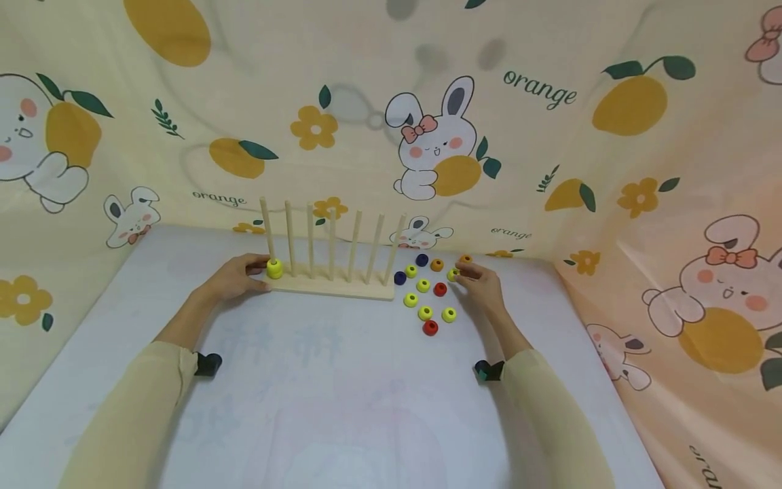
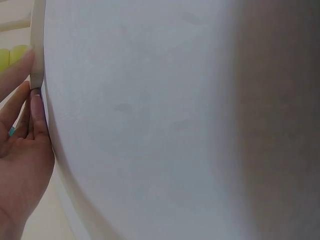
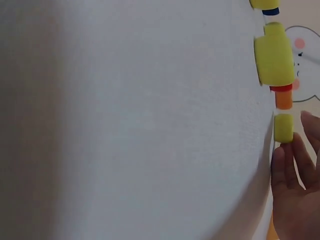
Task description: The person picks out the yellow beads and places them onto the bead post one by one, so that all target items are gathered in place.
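A wooden peg stand point(image 1: 332, 288) with several upright pegs rests on the white table, two yellow beads point(image 1: 274, 269) stacked on its leftmost peg. At that end my left hand point(image 1: 235, 277) holds the base, thumb in front and fingers around the end. To the right of the stand, my right hand point(image 1: 484, 288) reaches to a yellow bead point(image 3: 283, 128) on the table. In the right wrist view its fingers touch this bead, while the thumb stands a little apart from it.
Several loose beads lie between stand and right hand: yellow beads point(image 1: 423, 286), red beads point(image 1: 430, 328), dark blue beads point(image 1: 400, 278) and orange beads point(image 1: 436, 265). A printed cloth point(image 1: 354, 102) rises behind the table point(image 1: 342, 394) and at both sides.
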### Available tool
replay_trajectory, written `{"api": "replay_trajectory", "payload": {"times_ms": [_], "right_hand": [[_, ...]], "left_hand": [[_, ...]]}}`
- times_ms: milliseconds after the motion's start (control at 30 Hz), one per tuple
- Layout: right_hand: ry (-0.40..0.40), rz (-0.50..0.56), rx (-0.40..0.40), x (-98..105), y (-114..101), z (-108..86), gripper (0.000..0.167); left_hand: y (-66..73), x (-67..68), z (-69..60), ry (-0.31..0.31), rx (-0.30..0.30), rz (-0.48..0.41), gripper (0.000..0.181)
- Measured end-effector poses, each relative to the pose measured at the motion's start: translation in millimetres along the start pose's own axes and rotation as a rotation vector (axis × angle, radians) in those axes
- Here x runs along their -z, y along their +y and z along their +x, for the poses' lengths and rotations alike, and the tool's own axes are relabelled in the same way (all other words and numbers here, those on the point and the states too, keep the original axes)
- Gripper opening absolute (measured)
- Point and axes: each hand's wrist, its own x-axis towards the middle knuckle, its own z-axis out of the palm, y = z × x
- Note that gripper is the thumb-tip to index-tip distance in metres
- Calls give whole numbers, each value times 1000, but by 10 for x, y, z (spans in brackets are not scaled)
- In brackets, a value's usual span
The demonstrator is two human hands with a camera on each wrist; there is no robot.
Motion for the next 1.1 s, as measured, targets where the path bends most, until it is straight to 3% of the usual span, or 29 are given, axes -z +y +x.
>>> {"api": "replay_trajectory", "payload": {"times_ms": [233,567,900,1100], "right_hand": [[-33,-50,-33,-34,62,40,48],[-16,-160,-75,-81,102,90,42],[-39,-152,-129,-45,50,63,39],[-48,-125,-85,-34,-12,24,37]], "left_hand": [[21,-11,7,0,-19,-8,76],[58,-4,-32,0,-5,-14,76],[-5,-30,-4,-6,4,-17,76],[21,-16,-13,1,-3,0,76]]}}
